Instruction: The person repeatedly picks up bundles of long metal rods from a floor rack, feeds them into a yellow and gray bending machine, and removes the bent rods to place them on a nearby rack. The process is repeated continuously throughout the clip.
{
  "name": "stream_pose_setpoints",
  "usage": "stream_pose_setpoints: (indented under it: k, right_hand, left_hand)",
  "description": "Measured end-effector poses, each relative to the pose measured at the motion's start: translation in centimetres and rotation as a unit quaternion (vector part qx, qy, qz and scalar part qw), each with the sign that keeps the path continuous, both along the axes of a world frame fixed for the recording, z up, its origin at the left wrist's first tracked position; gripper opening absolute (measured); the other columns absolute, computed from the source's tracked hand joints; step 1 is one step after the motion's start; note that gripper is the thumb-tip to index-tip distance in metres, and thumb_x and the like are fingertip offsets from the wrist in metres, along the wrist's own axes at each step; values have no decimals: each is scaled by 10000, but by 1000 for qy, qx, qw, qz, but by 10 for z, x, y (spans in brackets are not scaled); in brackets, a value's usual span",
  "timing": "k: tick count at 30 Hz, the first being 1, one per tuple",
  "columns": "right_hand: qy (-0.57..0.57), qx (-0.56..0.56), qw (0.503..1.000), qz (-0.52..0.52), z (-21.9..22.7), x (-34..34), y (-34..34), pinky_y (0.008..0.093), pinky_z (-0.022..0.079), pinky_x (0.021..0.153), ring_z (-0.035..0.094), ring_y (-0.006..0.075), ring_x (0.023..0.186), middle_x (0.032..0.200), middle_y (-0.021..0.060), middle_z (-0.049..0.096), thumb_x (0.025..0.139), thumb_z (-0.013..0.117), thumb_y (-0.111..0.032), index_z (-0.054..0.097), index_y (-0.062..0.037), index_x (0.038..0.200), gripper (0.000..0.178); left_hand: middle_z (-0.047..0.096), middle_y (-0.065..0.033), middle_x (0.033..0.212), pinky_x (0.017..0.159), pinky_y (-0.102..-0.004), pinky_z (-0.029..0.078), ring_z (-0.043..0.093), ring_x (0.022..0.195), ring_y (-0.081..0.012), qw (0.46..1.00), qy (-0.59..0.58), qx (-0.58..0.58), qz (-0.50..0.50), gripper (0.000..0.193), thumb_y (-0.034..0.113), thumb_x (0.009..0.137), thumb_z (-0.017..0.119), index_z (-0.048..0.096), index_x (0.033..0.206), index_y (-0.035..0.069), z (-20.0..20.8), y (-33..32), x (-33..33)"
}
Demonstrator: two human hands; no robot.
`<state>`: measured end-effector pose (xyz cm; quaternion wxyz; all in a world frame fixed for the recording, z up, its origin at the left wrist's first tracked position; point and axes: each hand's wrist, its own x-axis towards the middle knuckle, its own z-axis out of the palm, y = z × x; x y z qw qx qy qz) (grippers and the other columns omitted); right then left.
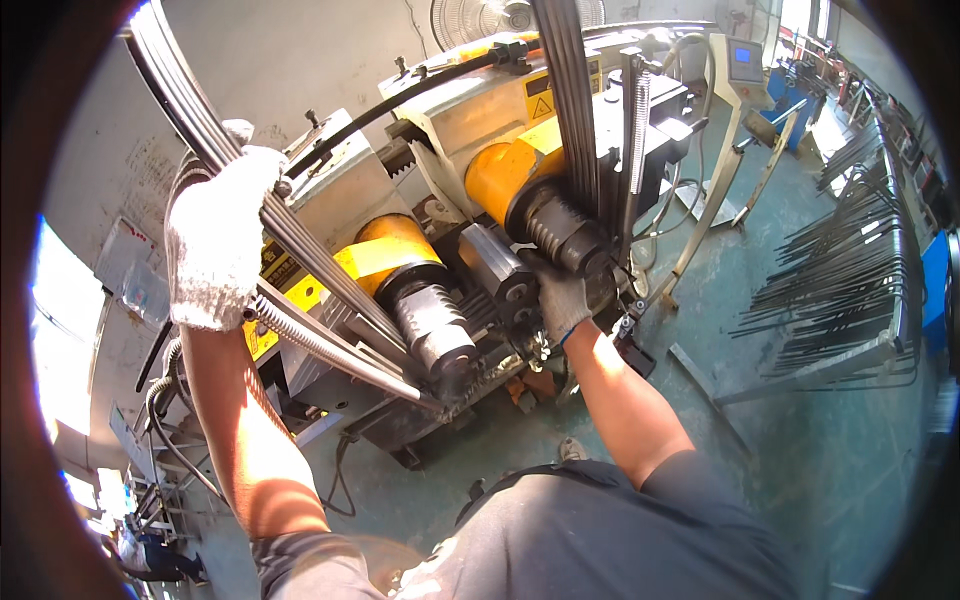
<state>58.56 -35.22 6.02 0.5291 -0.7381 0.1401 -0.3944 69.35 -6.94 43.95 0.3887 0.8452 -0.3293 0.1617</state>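
My left hand (220, 235), in a white knit glove, is closed round a bundle of long metal rods (318, 262). The rods slope from the upper left down to a black grooved die (428, 318) under a yellow housing (392, 245). Sunlight washes out part of that glove. My right hand (562, 302), also gloved, reaches in between a dark metal block (492, 262) and a second grooved black die (558, 228). Its fingers are lost in shadow, so their grip does not show. Another rod bundle (572, 100) rises steeply behind that right die.
A spring-wrapped rod (637, 130) stands right of the machine. Beyond it is a control box (742, 60) with a blue screen on a post. Many bent dark rods hang on a rack (840, 355) at the right. A fan (515, 14) is at the back; hoses (165, 400) hang left.
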Motion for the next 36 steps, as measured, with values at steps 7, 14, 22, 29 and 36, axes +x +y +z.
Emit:
stream_pose_setpoints:
  k: [7,14,22,29,36]
  right_hand:
    - [-10,-3,1000,-24,-18,2,-11,402,581,1039,734,295,1241,1325,120,768,1051,690,-90,809,-80,1243,227]
    - [-60,200,978,28,4,1,0,367,593,926,727,202,1089,1214,82,771,1032,763,-149,781,-27,1267,266]
    - [-93,208,974,15,-17,6,-10,381,593,930,738,222,1100,1229,93,779,1025,765,-150,787,-44,1278,275]
    - [-44,45,998,-30,-24,14,-6,432,566,1015,732,338,1215,1277,143,767,1043,661,-68,791,-107,1251,248]
    - [-46,256,965,18,11,3,4,445,589,969,758,291,1186,1171,134,775,1053,714,-150,757,-26,1233,222]
  left_hand:
    - [833,-115,1203,977,-339,640,813,1063,-217,991,-91,18,-92,351,-13,1055,628,770,1371,46,-18,-2,25]
    - [820,-93,1120,951,-331,607,781,1022,-182,979,-177,77,-69,239,124,1096,697,811,1262,-5,-11,8,15]
    - [832,-104,1190,993,-339,600,778,1086,-171,998,-43,10,-44,278,162,1123,685,802,1311,-6,-5,-10,-6]
    - [817,-119,1340,1123,-374,577,764,1255,-230,994,-66,-12,-89,313,119,1144,609,803,1365,13,-10,4,14]
    - [832,-151,1208,965,-356,656,808,1092,-228,985,-8,-85,-147,339,207,1118,747,755,1386,-1,5,2,13]
